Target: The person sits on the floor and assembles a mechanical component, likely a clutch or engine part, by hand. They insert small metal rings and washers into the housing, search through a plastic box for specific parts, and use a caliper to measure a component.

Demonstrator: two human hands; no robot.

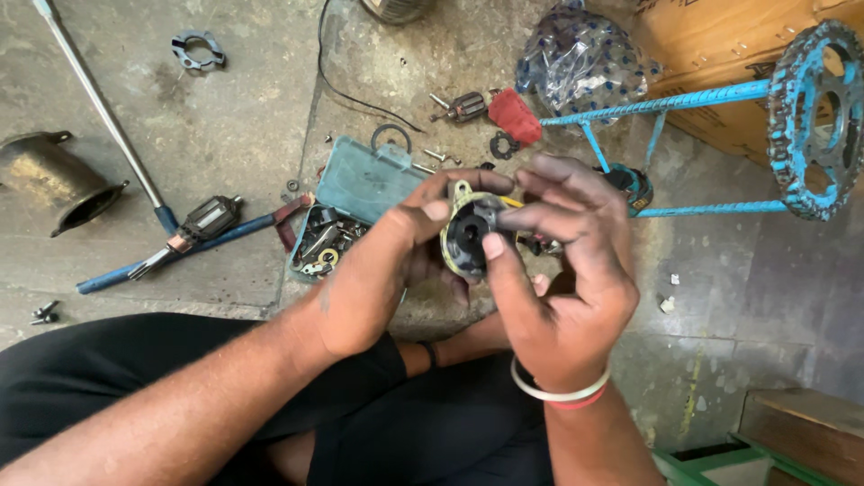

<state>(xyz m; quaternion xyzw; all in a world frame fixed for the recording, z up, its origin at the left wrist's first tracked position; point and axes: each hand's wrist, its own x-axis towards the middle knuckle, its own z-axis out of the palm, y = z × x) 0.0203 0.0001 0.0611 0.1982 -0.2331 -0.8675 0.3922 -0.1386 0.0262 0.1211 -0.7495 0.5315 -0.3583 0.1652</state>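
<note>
At the centre of the frame, both hands clamp a small round black-and-yellow motor part (468, 236): the left hand (378, 274) grips its left edge, the right hand (562, 288) pinches its right side. Behind them, an open teal plastic box (360, 184) of small metal bits lies on the grey concrete floor (207, 117)

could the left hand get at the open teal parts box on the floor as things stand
Probably yes, once freed. The left hand and right hand both grip the round motor part. The teal parts box lies open on the floor just beyond the left hand, with nothing between them.
</note>
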